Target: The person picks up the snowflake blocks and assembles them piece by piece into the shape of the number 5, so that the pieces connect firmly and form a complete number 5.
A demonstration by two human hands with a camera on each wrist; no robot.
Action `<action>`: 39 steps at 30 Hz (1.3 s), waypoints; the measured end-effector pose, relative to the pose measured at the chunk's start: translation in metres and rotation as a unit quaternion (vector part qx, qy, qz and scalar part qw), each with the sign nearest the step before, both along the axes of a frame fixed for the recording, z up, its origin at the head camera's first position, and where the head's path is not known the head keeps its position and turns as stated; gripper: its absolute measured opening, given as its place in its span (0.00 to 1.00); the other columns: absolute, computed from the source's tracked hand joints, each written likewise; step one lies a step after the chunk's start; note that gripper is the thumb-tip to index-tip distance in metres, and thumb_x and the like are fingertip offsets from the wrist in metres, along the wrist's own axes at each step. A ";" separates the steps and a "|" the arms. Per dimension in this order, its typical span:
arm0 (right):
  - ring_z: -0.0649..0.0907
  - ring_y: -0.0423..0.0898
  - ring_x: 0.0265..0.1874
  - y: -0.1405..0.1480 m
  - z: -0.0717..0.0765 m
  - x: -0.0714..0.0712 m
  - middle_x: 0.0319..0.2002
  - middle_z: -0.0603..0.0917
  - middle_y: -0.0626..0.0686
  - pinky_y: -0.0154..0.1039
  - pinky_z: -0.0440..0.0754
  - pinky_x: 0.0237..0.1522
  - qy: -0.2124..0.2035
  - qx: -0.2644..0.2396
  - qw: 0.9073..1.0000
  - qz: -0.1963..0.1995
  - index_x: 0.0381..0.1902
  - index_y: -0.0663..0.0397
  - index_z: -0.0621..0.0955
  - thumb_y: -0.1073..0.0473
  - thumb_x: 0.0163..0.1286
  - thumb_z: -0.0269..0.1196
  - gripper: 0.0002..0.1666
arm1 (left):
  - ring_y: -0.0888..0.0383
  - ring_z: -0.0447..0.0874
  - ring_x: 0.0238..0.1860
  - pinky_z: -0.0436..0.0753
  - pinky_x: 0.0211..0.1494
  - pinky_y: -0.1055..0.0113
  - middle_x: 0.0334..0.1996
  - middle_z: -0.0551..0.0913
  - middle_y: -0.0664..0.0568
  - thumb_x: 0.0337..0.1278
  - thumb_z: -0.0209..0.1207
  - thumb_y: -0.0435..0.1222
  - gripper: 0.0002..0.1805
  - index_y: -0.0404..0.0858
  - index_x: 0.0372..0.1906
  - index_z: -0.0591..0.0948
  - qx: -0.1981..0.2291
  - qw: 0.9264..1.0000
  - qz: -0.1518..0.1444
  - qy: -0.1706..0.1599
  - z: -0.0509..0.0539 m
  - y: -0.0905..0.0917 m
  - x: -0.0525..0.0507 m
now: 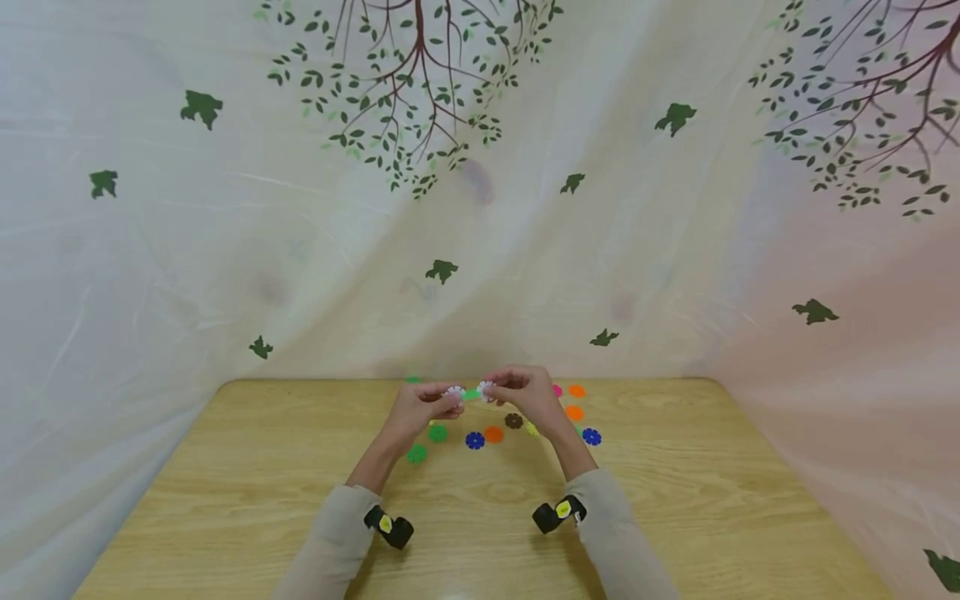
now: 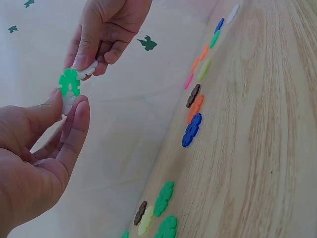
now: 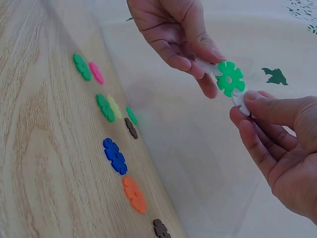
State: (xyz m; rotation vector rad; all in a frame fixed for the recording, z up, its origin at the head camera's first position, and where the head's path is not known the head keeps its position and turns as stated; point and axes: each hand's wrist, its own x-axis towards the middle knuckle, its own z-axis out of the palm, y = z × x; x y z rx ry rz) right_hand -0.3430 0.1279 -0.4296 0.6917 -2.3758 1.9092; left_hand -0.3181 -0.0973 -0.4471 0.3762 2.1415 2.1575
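Observation:
Between my hands, above the back part of the table, is a short row of notched, flower-shaped plastic discs. A bright green disc (image 3: 231, 79) forms its middle, with a white disc at each end, both seemingly slotted into the green one. My left hand (image 1: 416, 410) pinches one white disc (image 2: 68, 103) between thumb and fingers. With thumb and fingers, my right hand (image 1: 528, 396) grips the other white disc (image 3: 241, 103). Fingertips cover part of both white discs, so how deep the slots go is hidden.
Loose discs lie on the wooden table (image 1: 465, 533) below the hands: green (image 1: 417, 452), blue (image 1: 475, 440), orange (image 1: 493, 434) and brown (image 1: 513, 421). Further right are another blue disc (image 1: 592, 437) and orange ones (image 1: 574, 412). A pale curtain (image 1: 510, 317) with printed leaves hangs behind the table.

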 end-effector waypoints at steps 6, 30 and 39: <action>0.88 0.45 0.30 -0.001 0.001 -0.001 0.35 0.90 0.59 0.41 0.90 0.37 0.008 -0.009 1.000 0.006 0.43 0.66 0.88 0.64 0.67 0.70 0.10 | 0.51 0.92 0.41 0.90 0.49 0.61 0.43 0.90 0.40 0.70 0.61 0.31 0.15 0.23 0.54 0.83 -0.011 1.000 0.008 0.002 0.002 0.000 0.000; 0.88 0.55 0.34 -0.001 -0.001 -0.002 0.37 0.91 0.60 0.48 0.90 0.42 -0.032 0.015 0.999 0.020 0.45 0.64 0.88 0.62 0.69 0.69 0.11 | 0.57 0.88 0.42 0.88 0.55 0.56 0.49 0.86 0.44 0.74 0.57 0.35 0.19 0.31 0.63 0.80 -0.037 0.996 -0.081 0.002 0.005 -0.009 0.002; 0.86 0.46 0.31 -0.004 -0.001 0.001 0.38 0.90 0.60 0.39 0.89 0.36 -0.015 0.034 0.999 0.023 0.45 0.62 0.87 0.61 0.69 0.69 0.11 | 0.44 0.84 0.43 0.86 0.56 0.46 0.55 0.81 0.37 0.73 0.59 0.40 0.21 0.37 0.65 0.77 -0.053 0.991 -0.124 0.013 0.001 -0.005 0.000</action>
